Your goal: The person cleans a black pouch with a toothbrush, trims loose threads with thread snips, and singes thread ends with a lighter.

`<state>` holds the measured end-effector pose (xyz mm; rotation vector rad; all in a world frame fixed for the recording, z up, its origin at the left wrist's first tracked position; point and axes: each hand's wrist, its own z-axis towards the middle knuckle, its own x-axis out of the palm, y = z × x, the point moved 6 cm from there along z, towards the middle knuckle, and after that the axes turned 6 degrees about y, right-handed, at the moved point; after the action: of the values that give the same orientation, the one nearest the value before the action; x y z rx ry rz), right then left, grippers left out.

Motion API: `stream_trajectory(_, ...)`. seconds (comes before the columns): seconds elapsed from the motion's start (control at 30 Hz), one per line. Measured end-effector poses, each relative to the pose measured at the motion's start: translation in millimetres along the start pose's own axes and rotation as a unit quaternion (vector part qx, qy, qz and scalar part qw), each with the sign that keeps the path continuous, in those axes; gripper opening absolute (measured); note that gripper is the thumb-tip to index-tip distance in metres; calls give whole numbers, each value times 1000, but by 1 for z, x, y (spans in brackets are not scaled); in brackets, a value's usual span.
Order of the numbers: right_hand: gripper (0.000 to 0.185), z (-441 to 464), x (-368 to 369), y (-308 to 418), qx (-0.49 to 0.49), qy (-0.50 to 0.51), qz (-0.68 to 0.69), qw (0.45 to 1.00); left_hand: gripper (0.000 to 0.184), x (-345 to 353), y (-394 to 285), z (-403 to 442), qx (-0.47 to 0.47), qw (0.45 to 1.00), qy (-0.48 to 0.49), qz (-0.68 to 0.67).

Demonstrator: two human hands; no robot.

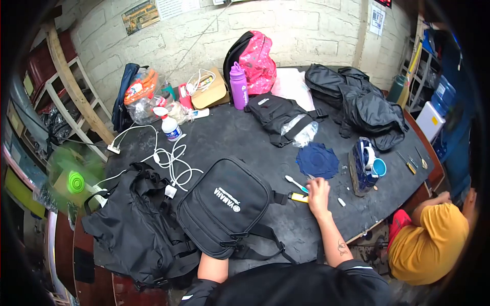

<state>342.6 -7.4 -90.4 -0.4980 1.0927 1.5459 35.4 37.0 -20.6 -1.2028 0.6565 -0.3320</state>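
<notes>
A black backpack with YAMAHA lettering [219, 201] lies tilted over my left forearm [213, 268]. My left hand is hidden under or inside it, so its fingers do not show. My right hand [319, 196] rests low over the table with its fingers curled together; what they hold, if anything, I cannot make out. Beside those fingers lie a small yellow object [299, 197] and a white-and-blue toothbrush [296, 184]. The backpack's strap buckle [279, 197] reaches toward the yellow object.
Another black bag [145, 229] lies at left. A dark blue cloth [317, 160], a tape dispenser [362, 166], a white spray bottle [171, 127] and a purple bottle [238, 86] are on the table [219, 137]. White cords [176, 166] trail across it. A person in yellow [431, 245] sits at right.
</notes>
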Motion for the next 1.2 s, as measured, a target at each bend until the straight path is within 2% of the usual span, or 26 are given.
stream_trajectory(0.07, 23, 1, -11, -14, 81, -27, -85, 993, 55, 0, -2, -4, 5, 1000, -6, -8)
stream_trajectory(0.1, 21, 0, -7, -26, 100, 4, -88, 991, 55, 0, -4, -3, 9, 1000, -10, -15)
stream_trajectory(0.13, 21, 2, -7, -29, 93, 3, -92, 991, 55, -1, -6, 0, 13, 1000, -15, -23)
stream_trajectory(0.2, 18, 9, -1, -42, 107, 82, -68, 989, 55, -3, -8, 2, 25, 998, -30, -46)
stream_trajectory(0.27, 9, 21, -7, -46, 98, 80, -50, 991, 55, -9, -10, 5, 37, 995, -53, -73)
stream_trajectory(0.33, 7, 37, -31, -25, 96, -15, 136, 986, 55, -7, -8, -1, 50, 991, -81, -94)
stream_trajectory(0.37, 10, 49, -42, -6, 128, 17, 240, 962, 55, -6, -8, -3, 53, 989, -92, -102)
stream_trajectory(0.4, 13, 59, -58, 22, 119, 31, 299, 946, 55, -4, -7, -6, 52, 988, -98, -111)
stream_trajectory(0.47, 14, 74, -99, 87, -59, -37, 270, 960, 55, 3, -6, -11, 52, 985, -106, -128)
stream_trajectory(0.53, 15, 78, -132, 139, -136, -16, 273, 952, 55, 7, -6, -12, 56, 982, -111, -142)
stream_trajectory(0.6, 22, 80, -149, 166, -155, -20, 252, 955, 55, 7, -7, -13, 59, 980, -117, -153)
stream_trajectory(0.67, 26, 79, -158, 187, -228, -48, 181, 956, 55, 5, -22, -12, 62, 978, -123, -158)
stream_trajectory(0.73, 27, 80, -161, 197, -252, -62, 164, 952, 55, 5, -58, -1, 47, 993, -103, 43)
stream_trajectory(0.8, 25, 80, -161, 203, -261, -65, 133, 954, 54, 9, -89, 3, 27, 966, -78, 244)
stream_trajectory(0.87, 26, 80, -160, 205, -266, -71, 132, 952, 53, 13, -118, 7, 4, 899, -46, 436)
stream_trajectory(0.93, 26, 80, -160, 205, -277, -74, 130, 949, 53, 14, -144, 11, -19, 794, -10, 608)
stream_trajectory(0.97, 26, 80, -161, 206, -278, -74, 130, 949, 53, 14, -123, 17, -19, 794, -11, 608)
stream_trajectory(1.0, 26, 80, -162, 206, -274, -74, 136, 949, 51, 14, -109, 21, 142, 763, -159, 611)
stream_trajectory(1.03, 25, 80, -163, 206, -270, -74, 142, 949, 49, 15, -107, 10, 296, 694, -299, 584)
stream_trajectory(1.07, 25, 80, -163, 206, -269, -75, 142, 950, 49, 13, -134, 4, 296, 695, -298, 584)
stream_trajectory(1.1, 25, 80, -163, 208, -276, -72, 142, 948, 50, 14, -148, 8, 159, 756, -164, 613)
stream_trajectory(1.13, 25, 80, -163, 210, -281, -69, 143, 947, 51, 15, -145, 10, 16, 786, -21, 618)
stream_trajectory(1.17, 25, 80, -162, 210, -276, -69, 144, 948, 51, 16, -124, 2, 16, 785, -16, 619)
stream_trajectory(1.2, 25, 80, -161, 209, -278, -70, 148, 947, 52, 10, -90, -14, 42, 876, -94, 471)
